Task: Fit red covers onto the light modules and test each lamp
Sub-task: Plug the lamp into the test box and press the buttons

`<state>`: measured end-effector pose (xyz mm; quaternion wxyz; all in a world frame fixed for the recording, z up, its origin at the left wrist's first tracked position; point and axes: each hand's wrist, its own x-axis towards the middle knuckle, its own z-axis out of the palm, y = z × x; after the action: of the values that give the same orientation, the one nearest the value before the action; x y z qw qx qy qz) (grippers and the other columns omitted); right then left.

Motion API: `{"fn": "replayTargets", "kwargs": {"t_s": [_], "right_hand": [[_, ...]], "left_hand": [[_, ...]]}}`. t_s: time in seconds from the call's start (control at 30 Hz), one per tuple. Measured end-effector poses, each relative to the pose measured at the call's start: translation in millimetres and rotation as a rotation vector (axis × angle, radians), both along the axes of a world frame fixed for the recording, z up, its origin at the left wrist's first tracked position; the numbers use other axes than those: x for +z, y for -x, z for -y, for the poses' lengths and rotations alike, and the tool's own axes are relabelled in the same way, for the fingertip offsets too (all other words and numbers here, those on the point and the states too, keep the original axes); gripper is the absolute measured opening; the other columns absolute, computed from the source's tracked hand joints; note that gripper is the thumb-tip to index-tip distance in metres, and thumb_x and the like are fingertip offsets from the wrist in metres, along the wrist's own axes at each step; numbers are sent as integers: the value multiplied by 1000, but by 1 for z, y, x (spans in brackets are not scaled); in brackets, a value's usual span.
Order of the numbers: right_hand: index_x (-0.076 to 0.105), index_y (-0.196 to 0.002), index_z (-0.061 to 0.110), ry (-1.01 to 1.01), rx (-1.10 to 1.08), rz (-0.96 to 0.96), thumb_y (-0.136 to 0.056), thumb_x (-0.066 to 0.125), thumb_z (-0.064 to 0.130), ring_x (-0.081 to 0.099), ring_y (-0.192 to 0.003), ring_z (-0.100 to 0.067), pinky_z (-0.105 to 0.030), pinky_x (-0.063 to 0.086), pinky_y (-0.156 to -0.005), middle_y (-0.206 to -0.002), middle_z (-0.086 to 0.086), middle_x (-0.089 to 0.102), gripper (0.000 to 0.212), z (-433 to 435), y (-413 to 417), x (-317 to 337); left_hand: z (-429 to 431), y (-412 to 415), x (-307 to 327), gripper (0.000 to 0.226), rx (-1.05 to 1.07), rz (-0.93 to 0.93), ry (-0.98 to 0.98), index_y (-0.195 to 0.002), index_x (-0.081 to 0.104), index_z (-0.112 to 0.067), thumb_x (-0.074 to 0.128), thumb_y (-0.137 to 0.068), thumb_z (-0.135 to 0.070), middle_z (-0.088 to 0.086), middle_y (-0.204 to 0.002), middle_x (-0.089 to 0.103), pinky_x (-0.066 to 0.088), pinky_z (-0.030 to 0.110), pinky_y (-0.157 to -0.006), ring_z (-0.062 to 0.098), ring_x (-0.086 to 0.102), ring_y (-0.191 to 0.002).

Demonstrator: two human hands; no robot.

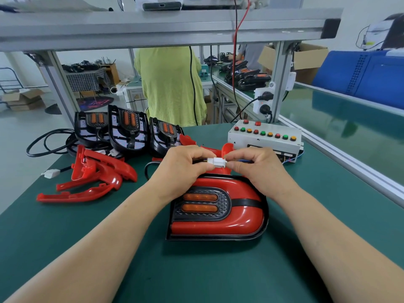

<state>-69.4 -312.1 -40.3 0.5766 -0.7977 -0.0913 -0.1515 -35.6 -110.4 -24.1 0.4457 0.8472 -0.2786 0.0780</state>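
Note:
A lamp with its red cover fitted lies on the green mat in front of me, its two orange lenses facing up. Just above its far edge, my left hand and my right hand pinch the two ends of a white plug connector that sits between my fingertips. Three bare black light modules stand in a row at the back left. Loose red covers are piled to the left, and more red covers show behind my hands.
A white test box with rows of red, green and orange buttons sits at the back right. A black cable with a white plug lies at the left edge. A person in a green shirt stands beyond the bench. An aluminium frame spans overhead.

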Motion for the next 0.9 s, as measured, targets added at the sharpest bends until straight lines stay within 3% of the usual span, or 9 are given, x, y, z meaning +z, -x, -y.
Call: {"fn": "replayTargets", "kwargs": {"t_s": [0.13,0.3,0.43,0.57,0.77,0.9], "right_hand": [[80,-89,22,5,-5,-13,-83,79,11,65,-71,3,-8,50,-68,-79,10,75,12,0,0,0],[79,-87,27,5,-15,-18,-84,78,12,66,-75,8,-5,47,-66,-77,20,73,15,0,-1,0],[77,-90,34,25,-4,-33,-82,81,17,67,-79,6,-6,48,-68,-84,16,75,20,2,0,1],[76,-82,35,41,-26,-17,-80,82,15,64,-69,7,-8,49,-67,-73,19,73,21,1,0,0],[74,-86,40,67,-25,21,-82,80,15,65,-75,10,-4,46,-70,-76,27,72,26,-1,1,-1],[79,-94,29,73,-25,16,-82,80,14,66,-79,8,-5,47,-72,-80,23,74,19,-2,3,-1]], "left_hand": [[0,0,-1,18,-6,-7,-13,-100,78,-28,74,-86,-17,-16,-92,74,52,18,-83,-2,66,-90],[1,0,1,17,-9,-12,-5,-100,78,-27,73,-87,-17,-12,-92,74,54,26,-86,1,66,-89],[1,1,4,18,-2,-2,14,-101,77,-26,73,-87,-16,-10,-89,74,51,17,-78,0,67,-84],[0,3,5,15,23,6,67,-99,78,-21,76,-85,-16,-8,-85,74,47,9,-71,-1,66,-79],[-2,4,5,12,29,113,-25,-97,78,-18,76,-85,-20,-3,-90,68,48,29,-83,11,62,-88],[-2,4,1,8,13,109,-11,-93,78,-17,76,-85,-18,-1,-88,67,48,31,-82,12,62,-85]]}}
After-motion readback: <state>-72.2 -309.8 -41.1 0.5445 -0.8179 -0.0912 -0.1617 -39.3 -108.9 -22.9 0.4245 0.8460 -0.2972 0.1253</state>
